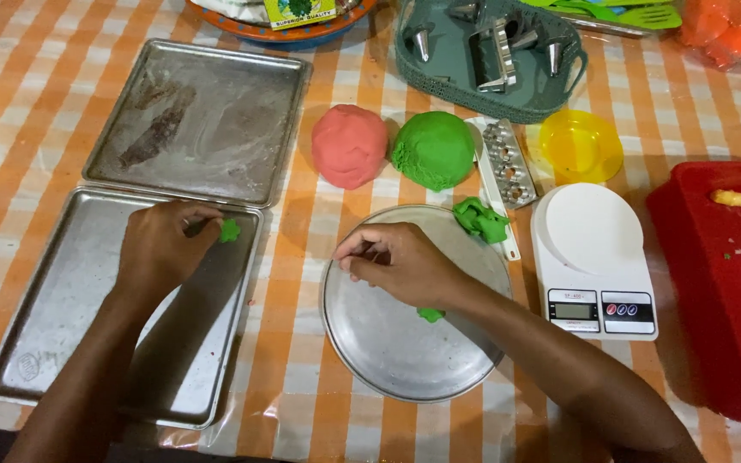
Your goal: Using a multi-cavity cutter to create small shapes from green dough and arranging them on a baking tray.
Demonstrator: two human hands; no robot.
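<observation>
Evidently the step in hand was laying cut dough shapes out on a tray. The left hand pinched a small green star-like dough piece between fingertips, setting it on the near baking tray close to that tray's 1 o'clock corner. The right hand hovered over the round metal plate, fingers curled narrow; whether it gripped anything could not be told. Another green scrap lay on the plate just under the wrist, and a clump of green offcuts sat at the plate's 1 o'clock rim. The next move, by my judgement, called for a light release so the soft shape kept its outline.

At 12 o'clock from the plate rested 2 dough balls, a pink ball and a green ball, touching. An orange-and-white checked tablecloth covered the table, with a second tray at 11 o'clock and a white kitchen scale at 3 o'clock.
</observation>
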